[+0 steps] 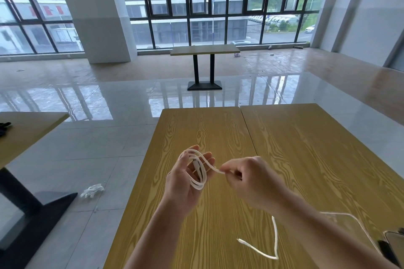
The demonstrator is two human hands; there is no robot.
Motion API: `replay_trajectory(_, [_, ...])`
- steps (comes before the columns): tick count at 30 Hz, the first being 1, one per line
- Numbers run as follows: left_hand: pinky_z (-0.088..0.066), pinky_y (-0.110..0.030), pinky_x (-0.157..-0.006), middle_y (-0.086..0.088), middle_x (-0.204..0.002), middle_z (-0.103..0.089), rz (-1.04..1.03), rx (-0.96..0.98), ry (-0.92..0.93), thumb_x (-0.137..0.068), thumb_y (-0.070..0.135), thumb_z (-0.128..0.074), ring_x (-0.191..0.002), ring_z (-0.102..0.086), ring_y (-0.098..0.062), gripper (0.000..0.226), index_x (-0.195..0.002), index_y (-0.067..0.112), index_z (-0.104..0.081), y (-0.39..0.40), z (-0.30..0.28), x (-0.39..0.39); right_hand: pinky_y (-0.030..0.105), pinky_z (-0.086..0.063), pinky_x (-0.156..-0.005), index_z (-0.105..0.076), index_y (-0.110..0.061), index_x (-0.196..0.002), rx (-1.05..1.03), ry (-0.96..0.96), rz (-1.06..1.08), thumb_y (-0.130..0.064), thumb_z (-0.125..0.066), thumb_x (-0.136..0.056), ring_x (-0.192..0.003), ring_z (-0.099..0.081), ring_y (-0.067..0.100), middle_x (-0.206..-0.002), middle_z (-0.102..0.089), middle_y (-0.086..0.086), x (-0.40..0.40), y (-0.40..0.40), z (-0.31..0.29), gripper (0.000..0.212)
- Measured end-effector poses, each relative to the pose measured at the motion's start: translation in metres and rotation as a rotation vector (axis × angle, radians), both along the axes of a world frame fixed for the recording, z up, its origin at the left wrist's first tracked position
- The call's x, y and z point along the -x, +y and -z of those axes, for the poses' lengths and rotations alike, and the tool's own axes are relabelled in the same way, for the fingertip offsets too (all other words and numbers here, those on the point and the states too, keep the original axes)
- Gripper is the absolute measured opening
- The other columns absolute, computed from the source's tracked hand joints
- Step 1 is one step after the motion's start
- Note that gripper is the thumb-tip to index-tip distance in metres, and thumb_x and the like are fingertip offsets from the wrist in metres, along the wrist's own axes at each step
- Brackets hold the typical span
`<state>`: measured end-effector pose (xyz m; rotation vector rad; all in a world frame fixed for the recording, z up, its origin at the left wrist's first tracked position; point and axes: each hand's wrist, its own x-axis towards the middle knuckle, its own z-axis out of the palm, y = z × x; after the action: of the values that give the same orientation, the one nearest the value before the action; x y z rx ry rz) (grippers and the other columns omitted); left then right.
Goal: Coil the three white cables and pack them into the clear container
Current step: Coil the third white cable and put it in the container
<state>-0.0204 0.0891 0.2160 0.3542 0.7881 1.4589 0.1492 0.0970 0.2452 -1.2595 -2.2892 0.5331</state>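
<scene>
Cable (197, 172) looped round left hand (185, 181) fingers, tail running right into right hand (251, 181) pinch, so next wrap feeds right-to-left; 1 loose cable (276, 238) lies near-right.

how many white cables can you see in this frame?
3. One cable is looped around the left hand, its end pinched by the right hand. A second lies loose on the table. A third runs behind the right forearm, partly hidden.
</scene>
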Motion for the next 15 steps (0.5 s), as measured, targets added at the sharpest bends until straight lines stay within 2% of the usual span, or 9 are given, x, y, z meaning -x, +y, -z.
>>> replay_trajectory(1, [-0.055, -0.045, -0.085, -0.023, -0.104, -0.070, -0.007, -0.003, -0.027, -0.104, 0.025, -0.042, -0.098, -0.067, -0.035, 0.029, -0.118, 0.008, -0.060, 0.000, -0.001, -0.001, 0.005, -0.040, -0.047, -0.073, -0.018, -0.117, 0.003, -0.016, -0.007, -0.012, -0.055, -0.097, -0.051, -0.052, -0.020, -0.092, -0.078, -0.003, 0.002, -0.002, 0.002, 0.028])
replay_trajectory(4, [-0.053, -0.046, -0.087, -0.019, -0.093, -0.069, -0.017, -0.008, -0.092, -0.103, 0.028, -0.044, -0.089, -0.068, -0.033, 0.029, -0.116, 0.009, -0.062, -0.001, -0.002, -0.002, 0.004, -0.040, -0.056, -0.074, -0.021, -0.116, 0.023, -0.021, -0.003, -0.013, -0.053, -0.096, -0.052, -0.053, -0.011, -0.090, -0.077, -0.007, 0.005, -0.004, 0.006, 0.030])
replay_trajectory(6, [-0.053, -0.046, -0.086, -0.013, -0.083, -0.064, -0.030, -0.002, -0.103, -0.103, 0.032, -0.045, -0.080, -0.066, -0.028, 0.029, -0.113, 0.011, -0.063, 0.001, 0.000, 0.000, 0.005, -0.040, -0.057, -0.074, -0.021, -0.115, 0.043, -0.015, -0.003, -0.015, -0.053, -0.097, -0.054, -0.055, -0.009, -0.076, -0.070, -0.017, 0.005, -0.005, 0.006, 0.028])
replay_trajectory(9, [-0.046, -0.035, -0.069, -0.006, -0.072, -0.050, -0.073, 0.005, -0.112, -0.104, 0.035, -0.041, -0.064, -0.051, -0.018, 0.028, -0.108, 0.012, -0.056, 0.007, 0.005, 0.003, 0.004, -0.037, -0.055, -0.072, -0.018, -0.117, 0.096, -0.017, -0.051, -0.019, -0.054, -0.099, -0.054, -0.055, -0.016, -0.061, -0.048, -0.028, 0.006, -0.007, 0.004, 0.026])
replay_trajectory(12, [-0.038, -0.028, -0.058, -0.004, -0.069, -0.044, -0.180, 0.057, -0.076, -0.105, 0.036, -0.037, -0.058, -0.041, -0.014, 0.029, -0.103, 0.012, -0.053, 0.015, 0.007, 0.009, 0.005, -0.039, -0.056, -0.072, -0.017, -0.119, 0.144, -0.028, -0.095, -0.022, -0.056, -0.099, -0.056, -0.054, -0.018, -0.056, -0.045, -0.024, 0.005, -0.010, -0.001, 0.026])
replay_trajectory(15, [-0.038, -0.027, -0.052, -0.003, -0.068, -0.043, -0.272, 0.082, -0.054, -0.105, 0.038, -0.037, -0.056, -0.041, -0.013, 0.030, -0.099, 0.013, -0.054, 0.024, 0.011, 0.025, 0.009, -0.038, -0.054, -0.072, -0.018, -0.116, 0.190, -0.043, -0.108, -0.025, -0.057, -0.099, -0.054, -0.052, -0.015, -0.055, -0.047, -0.018, 0.002, -0.011, -0.005, 0.024])
